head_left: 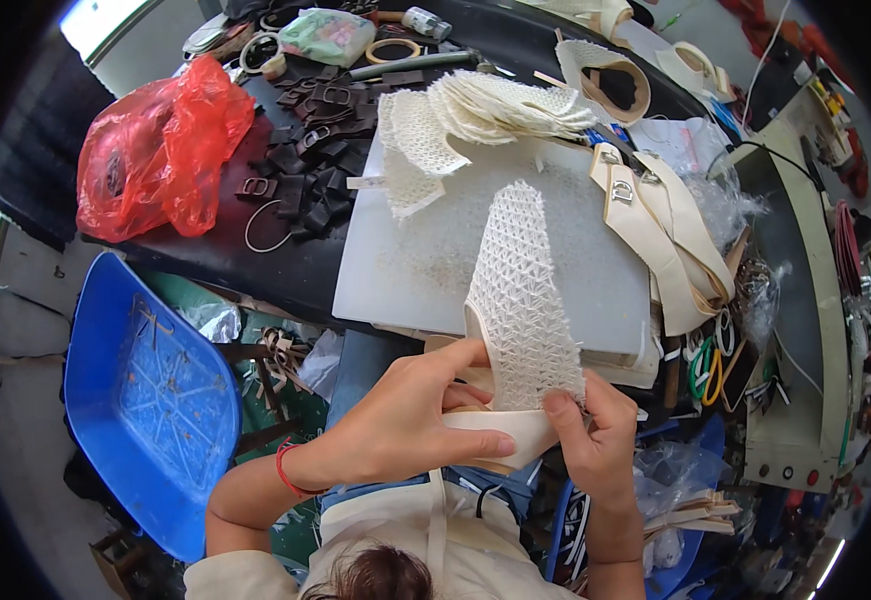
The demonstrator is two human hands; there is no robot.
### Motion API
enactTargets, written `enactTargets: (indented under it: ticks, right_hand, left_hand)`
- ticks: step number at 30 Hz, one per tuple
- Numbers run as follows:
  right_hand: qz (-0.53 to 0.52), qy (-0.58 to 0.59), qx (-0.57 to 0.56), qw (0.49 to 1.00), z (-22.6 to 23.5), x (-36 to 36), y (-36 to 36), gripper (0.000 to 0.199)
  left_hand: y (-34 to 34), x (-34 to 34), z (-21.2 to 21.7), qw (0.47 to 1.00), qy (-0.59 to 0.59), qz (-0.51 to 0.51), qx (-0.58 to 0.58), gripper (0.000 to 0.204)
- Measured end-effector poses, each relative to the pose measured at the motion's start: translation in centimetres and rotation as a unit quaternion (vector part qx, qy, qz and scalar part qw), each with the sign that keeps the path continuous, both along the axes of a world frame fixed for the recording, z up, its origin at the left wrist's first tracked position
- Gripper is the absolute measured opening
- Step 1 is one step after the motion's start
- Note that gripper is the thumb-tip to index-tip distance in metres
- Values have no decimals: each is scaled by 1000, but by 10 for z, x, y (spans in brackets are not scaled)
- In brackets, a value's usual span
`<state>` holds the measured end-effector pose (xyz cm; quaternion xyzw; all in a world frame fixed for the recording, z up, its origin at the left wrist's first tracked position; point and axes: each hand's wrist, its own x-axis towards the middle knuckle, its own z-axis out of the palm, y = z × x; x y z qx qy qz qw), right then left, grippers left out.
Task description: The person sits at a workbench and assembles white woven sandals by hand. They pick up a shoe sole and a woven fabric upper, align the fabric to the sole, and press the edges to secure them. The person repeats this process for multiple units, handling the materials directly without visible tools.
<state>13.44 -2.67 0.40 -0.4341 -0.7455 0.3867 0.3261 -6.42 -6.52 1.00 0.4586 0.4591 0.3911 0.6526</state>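
A white woven piece (526, 290), tapering toward its far end, stands up from my hands over the near edge of a pale work board (406, 270). Across its near end runs a smooth cream strip (516, 432), which looks like leather. My left hand (421, 405) is closed on this strip, thumb along its front and fingers behind. With thumb and fingers my right hand (591, 425) pinches the lower right corner of the woven piece where it meets the strip. The fingertips behind both pieces are hidden.
Stacked white woven pieces (496, 105) lie at the board's far side. Cream straps with buckles (661, 225) rest on its right. Dark buckled straps (321, 130) and a red plastic bag (161, 145) are on the left. A blue tub (156, 400) stands lower left; scissors (706, 370) sit at right.
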Motion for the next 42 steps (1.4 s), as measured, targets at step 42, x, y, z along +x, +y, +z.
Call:
enactTargets:
  ticks: [42]
  right_hand:
    - [52,102,126,985,41,-4,15,22]
  left_hand:
    - [-5,17,3,943,-161,246,154,32]
